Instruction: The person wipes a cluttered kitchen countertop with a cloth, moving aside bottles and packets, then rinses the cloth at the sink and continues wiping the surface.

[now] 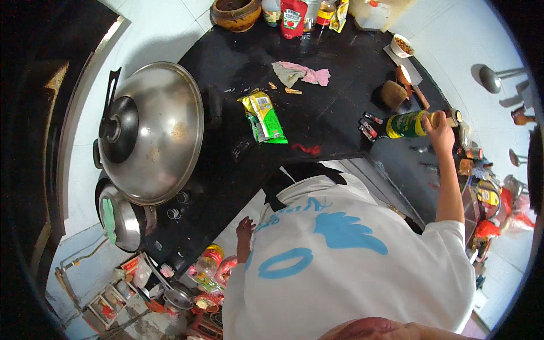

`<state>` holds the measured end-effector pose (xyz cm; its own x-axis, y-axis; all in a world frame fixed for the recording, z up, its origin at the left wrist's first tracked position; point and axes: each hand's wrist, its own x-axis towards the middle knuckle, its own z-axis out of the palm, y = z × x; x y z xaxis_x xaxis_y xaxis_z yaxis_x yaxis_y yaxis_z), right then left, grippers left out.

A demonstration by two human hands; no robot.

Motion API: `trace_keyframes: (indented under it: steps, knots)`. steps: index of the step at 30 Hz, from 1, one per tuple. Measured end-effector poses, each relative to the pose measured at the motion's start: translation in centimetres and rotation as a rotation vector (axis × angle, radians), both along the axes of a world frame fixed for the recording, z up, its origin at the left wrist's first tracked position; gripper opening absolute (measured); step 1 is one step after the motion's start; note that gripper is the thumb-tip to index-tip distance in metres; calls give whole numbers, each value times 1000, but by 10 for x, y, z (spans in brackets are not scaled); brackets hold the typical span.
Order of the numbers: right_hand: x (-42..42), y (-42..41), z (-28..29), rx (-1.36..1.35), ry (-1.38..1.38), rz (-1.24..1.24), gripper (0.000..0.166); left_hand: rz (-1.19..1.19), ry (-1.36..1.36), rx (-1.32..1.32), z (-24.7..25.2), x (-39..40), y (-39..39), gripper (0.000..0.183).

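At the right, my right hand [440,132] is closed around the upper part of a bottle [406,125] with a green and yellow label. Whether the bottle rests on the black counter [340,110] cannot be told. Small dark packets with red and white marks [368,128] are beside its lower end. My left hand [245,231] hangs beside my white shirt, fingers a little apart, with nothing visible in it. Before me on the counter are a green and yellow packet [265,117], a red scrap [307,149] and a pink and grey cloth [302,73].
A large domed metal lid [157,131] covers the left side, with a metal pan [123,221] below it. A brown pot [236,15], a ketchup pouch [293,19] and bottles line the back. A knife handle [420,97], a round brown object [393,95] and a bowl [402,46] are at right.
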<state>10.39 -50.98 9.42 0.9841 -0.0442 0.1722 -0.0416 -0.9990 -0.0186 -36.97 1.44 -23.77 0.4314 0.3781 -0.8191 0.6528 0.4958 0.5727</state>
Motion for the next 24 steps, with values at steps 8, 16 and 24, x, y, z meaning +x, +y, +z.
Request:
trace_keyframes:
  steps: [8, 16, 24]
  knots:
    - [24, 47, 44, 47, -2, 331, 45, -81, 21, 85, 13, 37, -15, 41]
    - [99, 145, 68, 100, 132, 707, 49, -61, -15, 138, 19, 28, -62, 39]
    - [208, 281, 45, 89, -40, 1080, 53, -482, 242, 305, -50, -56, -102, 29]
